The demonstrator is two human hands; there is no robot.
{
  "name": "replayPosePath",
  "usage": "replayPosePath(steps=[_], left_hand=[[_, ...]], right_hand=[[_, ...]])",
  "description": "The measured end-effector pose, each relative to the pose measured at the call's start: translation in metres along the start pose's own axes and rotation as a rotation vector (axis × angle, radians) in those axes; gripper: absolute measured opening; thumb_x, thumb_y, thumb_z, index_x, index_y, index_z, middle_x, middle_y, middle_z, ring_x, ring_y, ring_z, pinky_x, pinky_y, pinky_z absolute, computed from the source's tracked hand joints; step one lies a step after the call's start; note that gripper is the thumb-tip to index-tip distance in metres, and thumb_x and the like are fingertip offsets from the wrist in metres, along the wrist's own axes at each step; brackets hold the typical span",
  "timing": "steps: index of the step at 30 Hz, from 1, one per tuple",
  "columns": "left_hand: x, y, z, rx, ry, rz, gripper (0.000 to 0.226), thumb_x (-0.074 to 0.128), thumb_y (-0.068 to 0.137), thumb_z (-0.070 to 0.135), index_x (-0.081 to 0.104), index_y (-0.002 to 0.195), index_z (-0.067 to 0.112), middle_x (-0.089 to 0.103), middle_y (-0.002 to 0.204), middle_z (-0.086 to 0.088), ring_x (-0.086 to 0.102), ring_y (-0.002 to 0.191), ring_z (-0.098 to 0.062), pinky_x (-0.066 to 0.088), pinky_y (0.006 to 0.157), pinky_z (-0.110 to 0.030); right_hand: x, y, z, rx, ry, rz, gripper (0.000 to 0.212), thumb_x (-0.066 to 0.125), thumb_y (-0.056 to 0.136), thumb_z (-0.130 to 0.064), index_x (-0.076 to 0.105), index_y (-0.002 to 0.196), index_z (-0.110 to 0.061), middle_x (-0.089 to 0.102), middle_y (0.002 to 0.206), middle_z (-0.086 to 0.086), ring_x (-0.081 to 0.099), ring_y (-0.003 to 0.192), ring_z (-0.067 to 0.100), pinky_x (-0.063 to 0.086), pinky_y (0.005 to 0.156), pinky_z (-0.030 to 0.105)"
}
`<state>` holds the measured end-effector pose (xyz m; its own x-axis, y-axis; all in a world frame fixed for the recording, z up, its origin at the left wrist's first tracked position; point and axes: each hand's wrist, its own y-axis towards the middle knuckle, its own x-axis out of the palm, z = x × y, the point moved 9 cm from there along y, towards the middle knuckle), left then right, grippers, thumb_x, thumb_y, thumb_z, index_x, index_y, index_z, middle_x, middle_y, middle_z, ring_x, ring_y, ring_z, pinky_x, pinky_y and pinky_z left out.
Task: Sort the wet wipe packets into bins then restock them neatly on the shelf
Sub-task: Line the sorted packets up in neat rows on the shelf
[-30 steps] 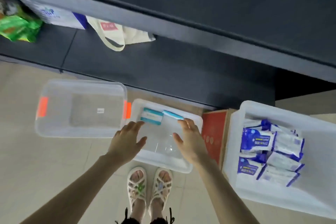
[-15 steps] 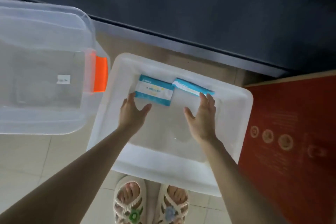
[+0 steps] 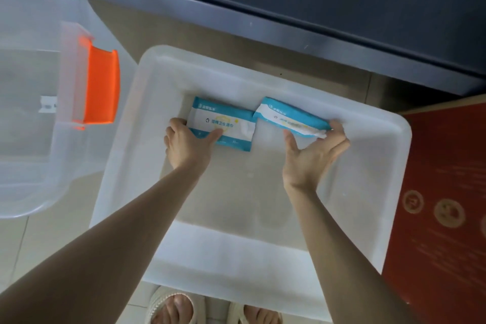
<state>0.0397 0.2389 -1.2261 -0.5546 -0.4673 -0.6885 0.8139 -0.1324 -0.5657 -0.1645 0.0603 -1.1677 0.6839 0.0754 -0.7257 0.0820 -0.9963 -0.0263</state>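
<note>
Two teal-and-white wet wipe packets lie in a translucent white bin point(image 3: 389, 139) on the floor. My left hand point(image 3: 185, 143) grips the left packet point(image 3: 226, 123) at its near left corner, thumb on top. With my right hand point(image 3: 315, 152) I pinch the right packet point(image 3: 286, 116) at its right end; that packet leans tilted against the bin's far wall. The two packets touch at their inner ends.
A clear storage box point(image 3: 31, 113) with an orange latch point(image 3: 101, 87) stands to the left, overlapping the bin's edge. A red cardboard box point(image 3: 441, 205) sits at the right. The dark shelf base point(image 3: 289, 2) runs along the top. My sandalled feet point(image 3: 210, 308) are below the bin.
The camera has moved down and closer to the bin. Both hands have reached forward into it and closed on the two packets, which they were short of before.
</note>
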Motion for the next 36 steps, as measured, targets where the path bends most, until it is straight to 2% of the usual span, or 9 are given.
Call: replayPosePath(steps=[5, 10, 13, 16, 19, 24, 27, 29, 36], left_hand=[[0.004, 0.008, -0.004, -0.032, -0.114, -0.082, 0.053, 0.080, 0.067, 0.043, 0.057, 0.107, 0.017, 0.061, 0.106, -0.001, 0.059, 0.095, -0.022, 0.054, 0.080, -0.040], [-0.006, -0.009, -0.004, -0.046, -0.280, -0.127, 0.036, 0.077, 0.076, 0.026, 0.054, 0.102, 0.019, 0.063, 0.098, 0.001, 0.062, 0.080, -0.016, 0.054, 0.066, -0.031], [-0.022, -0.039, -0.011, -0.112, -0.339, -0.168, 0.036, 0.075, 0.079, 0.017, 0.051, 0.105, 0.012, 0.062, 0.099, -0.002, 0.065, 0.076, -0.017, 0.058, 0.070, -0.034], [-0.054, -0.085, -0.013, -0.135, -0.404, -0.183, 0.031, 0.072, 0.081, 0.012, 0.059, 0.109, 0.009, 0.066, 0.096, -0.003, 0.066, 0.074, -0.018, 0.059, 0.069, -0.037], [-0.102, -0.147, -0.006, -0.215, -0.549, -0.189, 0.013, 0.063, 0.090, 0.015, 0.061, 0.102, 0.011, 0.067, 0.091, -0.004, 0.068, 0.074, -0.020, 0.058, 0.060, -0.026], [-0.217, -0.248, 0.053, -0.206, -0.657, -0.221, 0.014, 0.055, 0.095, 0.021, 0.061, 0.084, 0.017, 0.067, 0.086, -0.003, 0.066, 0.077, -0.020, 0.058, 0.061, -0.022], [-0.299, -0.302, 0.113, -0.194, -0.777, -0.254, 0.013, 0.055, 0.094, 0.018, 0.062, 0.087, 0.010, 0.067, 0.091, -0.007, 0.066, 0.081, -0.020, 0.059, 0.065, -0.024], [-0.348, -0.331, 0.153, -0.153, -0.836, -0.258, 0.012, 0.056, 0.093, 0.017, 0.061, 0.092, 0.006, 0.066, 0.093, -0.009, 0.065, 0.083, -0.021, 0.059, 0.065, -0.025], [-0.550, -0.444, 0.320, 0.235, -0.857, -0.138, 0.012, 0.060, 0.091, 0.020, 0.065, 0.082, 0.012, 0.070, 0.078, 0.000, 0.068, 0.064, -0.008, 0.055, 0.054, -0.020]], right_hand=[[0.006, 0.014, 0.002, 0.208, 0.168, 0.039, 0.066, 0.082, 0.070, -0.007, 0.038, 0.118, 0.002, 0.042, 0.120, 0.013, 0.037, 0.097, 0.008, 0.036, 0.077, 0.005], [0.019, -0.006, 0.015, 0.446, 0.170, -0.166, 0.050, 0.075, 0.079, -0.018, 0.047, 0.120, -0.008, 0.054, 0.097, 0.002, 0.057, 0.080, 0.019, 0.047, 0.061, 0.014], [0.005, -0.027, 0.007, 0.459, 0.195, -0.308, 0.019, 0.076, 0.077, -0.020, 0.064, 0.085, -0.009, 0.062, 0.075, 0.000, 0.058, 0.065, 0.018, 0.044, 0.047, 0.017], [-0.037, -0.055, -0.015, 0.569, 0.352, -0.391, 0.020, 0.078, 0.077, -0.019, 0.060, 0.069, -0.014, 0.054, 0.061, -0.006, 0.051, 0.057, 0.011, 0.043, 0.052, 0.022], [-0.092, -0.075, -0.054, 0.695, 0.531, -0.474, 0.014, 0.077, 0.078, -0.014, 0.064, 0.079, -0.014, 0.063, 0.077, 0.001, 0.059, 0.075, 0.016, 0.052, 0.073, 0.034], [-0.204, -0.080, -0.161, 0.673, 0.598, -0.624, 0.010, 0.074, 0.081, -0.014, 0.069, 0.090, -0.016, 0.071, 0.085, 0.000, 0.066, 0.084, 0.020, 0.052, 0.073, 0.034], [-0.273, -0.074, -0.254, 0.594, 0.607, -0.703, 0.024, 0.076, 0.079, -0.016, 0.070, 0.102, -0.013, 0.073, 0.102, 0.008, 0.065, 0.105, 0.033, 0.050, 0.095, 0.049], [-0.311, -0.066, -0.314, 0.516, 0.611, -0.733, 0.028, 0.077, 0.077, -0.015, 0.070, 0.104, -0.010, 0.073, 0.105, 0.010, 0.065, 0.106, 0.033, 0.047, 0.099, 0.053], [-0.478, -0.034, -0.563, 0.139, 0.655, -0.831, 0.017, 0.076, 0.078, -0.011, 0.066, 0.092, -0.008, 0.074, 0.094, 0.004, 0.069, 0.090, 0.023, 0.053, 0.082, 0.038]])
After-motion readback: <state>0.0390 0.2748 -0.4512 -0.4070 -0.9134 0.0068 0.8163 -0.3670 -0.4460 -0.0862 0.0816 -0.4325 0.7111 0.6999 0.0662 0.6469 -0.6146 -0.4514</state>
